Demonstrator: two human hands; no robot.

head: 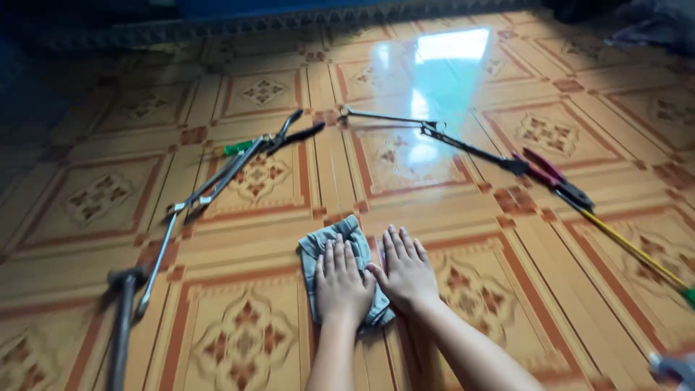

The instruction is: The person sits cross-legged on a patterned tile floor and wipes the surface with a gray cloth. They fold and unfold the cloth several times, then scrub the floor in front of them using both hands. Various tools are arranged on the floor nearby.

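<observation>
Looking down from my head camera, my left hand (342, 284) lies flat, fingers spread, on a grey cloth (340, 250) on the tiled floor (463, 289). My right hand (407, 269) rests flat, touching the cloth's edge. Pliers (289, 135) and red-handled pliers (554, 177) lie well apart.

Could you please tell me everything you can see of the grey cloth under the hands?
The grey cloth looks like soft, folded fabric, pale grey-green and slightly rumpled. It lies flat on the patterned tile floor, long axis running away from the person. The left hand rests palm down on its middle, fingers spread flat. The right hand lies flat beside it, mostly on the floor, its thumb at the cloth's right edge. The cloth's far end and near corner show.
</observation>
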